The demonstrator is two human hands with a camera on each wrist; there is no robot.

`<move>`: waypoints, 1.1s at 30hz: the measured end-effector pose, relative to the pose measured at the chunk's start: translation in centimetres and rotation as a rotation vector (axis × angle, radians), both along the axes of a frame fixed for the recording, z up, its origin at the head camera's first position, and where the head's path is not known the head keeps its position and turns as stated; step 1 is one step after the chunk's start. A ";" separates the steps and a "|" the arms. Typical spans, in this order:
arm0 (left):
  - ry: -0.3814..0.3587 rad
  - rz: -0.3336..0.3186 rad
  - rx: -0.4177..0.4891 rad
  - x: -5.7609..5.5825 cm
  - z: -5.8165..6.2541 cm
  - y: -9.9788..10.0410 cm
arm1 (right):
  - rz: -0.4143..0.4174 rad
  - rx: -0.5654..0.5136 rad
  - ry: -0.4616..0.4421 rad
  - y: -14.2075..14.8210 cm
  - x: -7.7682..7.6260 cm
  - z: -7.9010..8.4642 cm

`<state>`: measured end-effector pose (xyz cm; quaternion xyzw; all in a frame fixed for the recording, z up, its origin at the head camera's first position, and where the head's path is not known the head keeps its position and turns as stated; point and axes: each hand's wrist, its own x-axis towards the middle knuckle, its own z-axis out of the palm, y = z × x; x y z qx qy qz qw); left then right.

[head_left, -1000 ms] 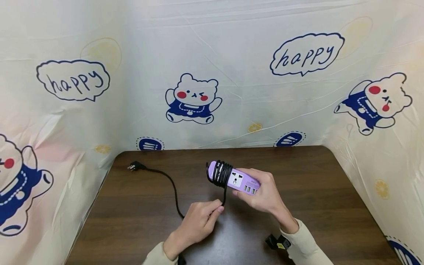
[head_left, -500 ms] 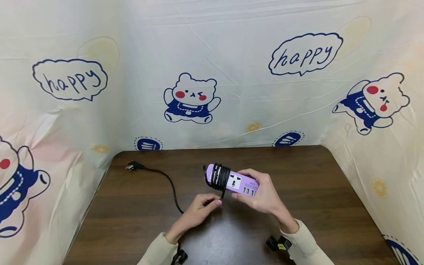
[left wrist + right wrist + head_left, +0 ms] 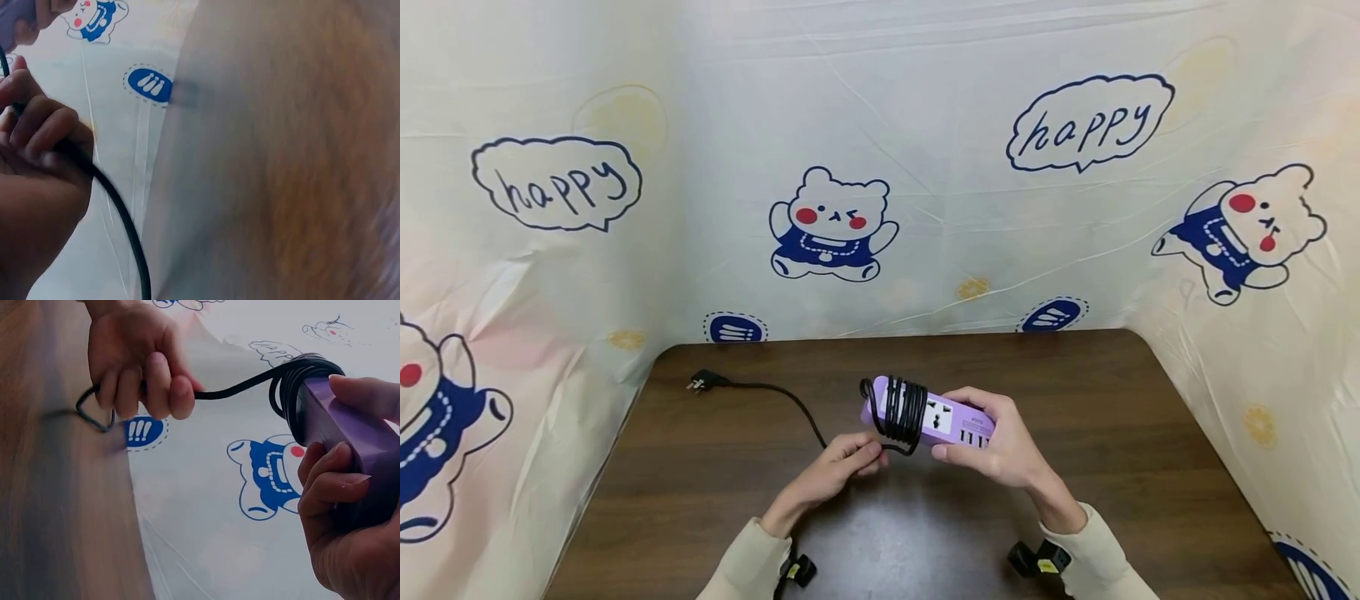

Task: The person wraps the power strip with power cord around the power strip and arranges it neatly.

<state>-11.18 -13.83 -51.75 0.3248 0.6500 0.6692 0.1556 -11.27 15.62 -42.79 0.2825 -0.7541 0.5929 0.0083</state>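
Observation:
A purple power strip (image 3: 958,423) with a white socket panel and several USB ports is held above the table by my right hand (image 3: 1003,442), thumb on the near side and fingers on the far side. Several turns of its black cord (image 3: 906,410) wrap the strip's left half. My left hand (image 3: 835,473) grips the cord just left of the strip; in the right wrist view the fingers of the left hand (image 3: 140,369) curl round it. From there the free cord runs left to a black plug (image 3: 706,381) with metal prongs, lying at the table's back left.
The dark wooden table (image 3: 1075,375) has rounded back corners. A pale curtain (image 3: 947,167) printed with bears and "happy" bubbles surrounds its back and sides. Small black cameras sit at both wrists, the right wrist camera (image 3: 1039,558) low over the table.
My left hand has risen and shifted slightly left with the cord, whose held length now bends under the strip toward the left. The right hand and strip have moved only slightly.

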 end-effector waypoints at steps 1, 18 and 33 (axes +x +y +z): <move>0.003 -0.005 -0.010 -0.1 0.1 -0.1 | 0.007 -0.004 -0.002 0.0 0.1 0.0; 0.168 0.186 -0.226 -1.9 0.5 0.4 | 0.063 -0.007 0.000 -0.7 0.4 -0.5; 0.346 0.242 -0.271 -3.8 3.0 0.7 | 0.115 -0.001 -0.021 -1.3 0.7 -0.8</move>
